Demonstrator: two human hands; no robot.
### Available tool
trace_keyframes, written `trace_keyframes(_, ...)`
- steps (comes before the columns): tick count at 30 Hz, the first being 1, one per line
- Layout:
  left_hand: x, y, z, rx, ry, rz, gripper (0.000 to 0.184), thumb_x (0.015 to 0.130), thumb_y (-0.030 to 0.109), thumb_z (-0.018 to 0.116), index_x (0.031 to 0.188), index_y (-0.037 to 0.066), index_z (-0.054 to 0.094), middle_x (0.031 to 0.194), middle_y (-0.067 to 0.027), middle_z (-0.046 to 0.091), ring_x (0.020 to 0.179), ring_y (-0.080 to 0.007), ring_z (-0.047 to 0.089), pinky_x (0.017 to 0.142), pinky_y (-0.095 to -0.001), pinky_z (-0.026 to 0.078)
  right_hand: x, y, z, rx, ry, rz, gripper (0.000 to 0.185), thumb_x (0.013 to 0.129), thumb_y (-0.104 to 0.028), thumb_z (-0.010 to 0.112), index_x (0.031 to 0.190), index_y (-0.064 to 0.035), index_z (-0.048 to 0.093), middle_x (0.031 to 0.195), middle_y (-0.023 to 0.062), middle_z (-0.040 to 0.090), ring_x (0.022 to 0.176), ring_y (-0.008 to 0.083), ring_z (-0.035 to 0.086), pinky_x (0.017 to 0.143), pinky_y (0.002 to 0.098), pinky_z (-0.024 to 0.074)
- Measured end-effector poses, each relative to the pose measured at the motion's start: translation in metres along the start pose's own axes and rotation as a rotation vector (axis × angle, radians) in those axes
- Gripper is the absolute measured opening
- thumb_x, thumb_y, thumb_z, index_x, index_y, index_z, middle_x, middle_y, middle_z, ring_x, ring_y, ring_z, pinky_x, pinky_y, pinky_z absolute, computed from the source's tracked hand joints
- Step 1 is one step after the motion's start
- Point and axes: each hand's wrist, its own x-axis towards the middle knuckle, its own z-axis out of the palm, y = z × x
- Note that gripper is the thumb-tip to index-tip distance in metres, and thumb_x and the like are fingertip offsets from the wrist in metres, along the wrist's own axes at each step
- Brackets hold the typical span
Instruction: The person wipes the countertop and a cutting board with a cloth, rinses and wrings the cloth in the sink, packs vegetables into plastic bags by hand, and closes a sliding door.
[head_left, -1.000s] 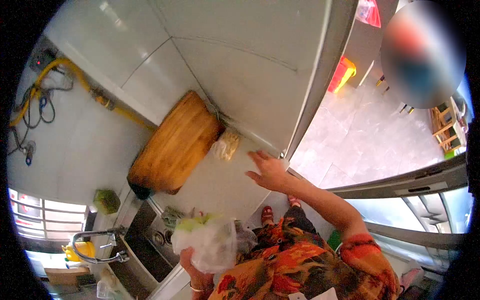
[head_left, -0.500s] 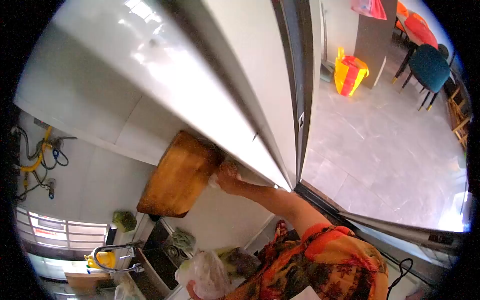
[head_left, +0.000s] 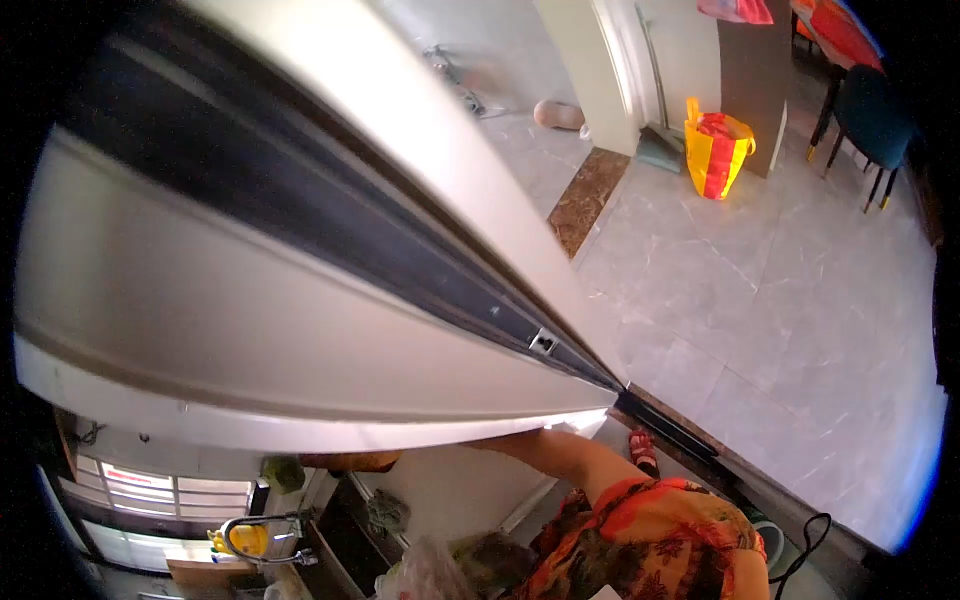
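Observation:
The forearm of my right arm [head_left: 565, 455] reaches left from the patterned sleeve and passes behind the edge of the white wall [head_left: 300, 340]. That edge hides my right hand. At the bottom, a cloudy plastic bag [head_left: 432, 570] lies in front of my body, beside a dark green item [head_left: 495, 560]. My left hand is out of sight below the bag. Only the lower end of the wooden board [head_left: 365, 461] shows under the wall edge, near the pale countertop [head_left: 450, 490].
A faucet [head_left: 240, 530] and a sink [head_left: 345, 525] are at lower left, with a green cloth [head_left: 385, 510] beside them. A dark door frame [head_left: 400, 275] crosses the middle. Beyond it, a yellow and red bag [head_left: 718, 160] stands on the tiled floor [head_left: 700, 290] near a chair [head_left: 872, 120].
The view has swung right and up, so the wall and door frame cover most of the board. My right hand reached to the small bag beside the board, then passed out of sight.

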Motion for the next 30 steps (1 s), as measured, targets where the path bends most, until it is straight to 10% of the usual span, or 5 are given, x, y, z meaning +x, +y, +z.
trace_keyframes(30,-0.032,0.026,0.047,0.026,0.149,-0.053,0.05,0.085,0.038,0.051,0.128,0.019,0.034,0.118,-0.0089,0.047,0.109,-0.0249,0.042,0.092,-0.0572,0.032,-0.001,-0.01,0.019,0.048,-0.135,-0.204,0.046,0.075,-0.013,0.057,0.114,0.005,0.04,0.113,0.0254,0.045,0.105,0.0359,0.046,0.082,0.0476,0.0407)
